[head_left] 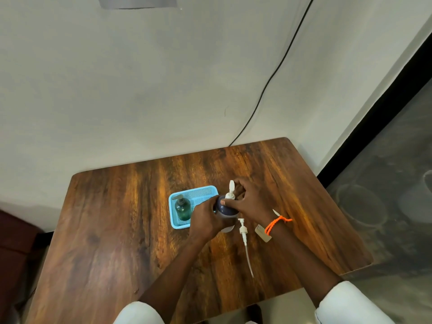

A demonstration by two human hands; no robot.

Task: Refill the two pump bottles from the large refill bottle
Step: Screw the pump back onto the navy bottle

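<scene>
Stood upright at the left end of a blue basket (205, 191): a green bottle (183, 208) with a dark pump, well back on the wooden worktop (112, 220). Just right of the basket, touching or nearly touching its corner, stood a dark bottle (224, 206) with a white pump (230, 192) seated in its neck, spout pointing away. Wrapped around the dark bottle's left side and lower body: the left hand (205, 219), fingers curled about it and gripping. Closed over the bottle's right shoulder and the pump collar: the right hand (251, 202), thumb laid across the top of the body, fingers curled behind the pump head. Probably pinching the collar, though hard to tell from this angle. Worn on the right wrist, an orange band (275, 224). Lay loose on the worktop just near of the dark bottle, between the two forearms: a second white pump (243, 230), its long dip tube trailing toward the near edge. Partly hidden under the right wrist, a pale object (263, 232), too covered to identify. Hung down the wall behind, a black cable (268, 83).
</scene>
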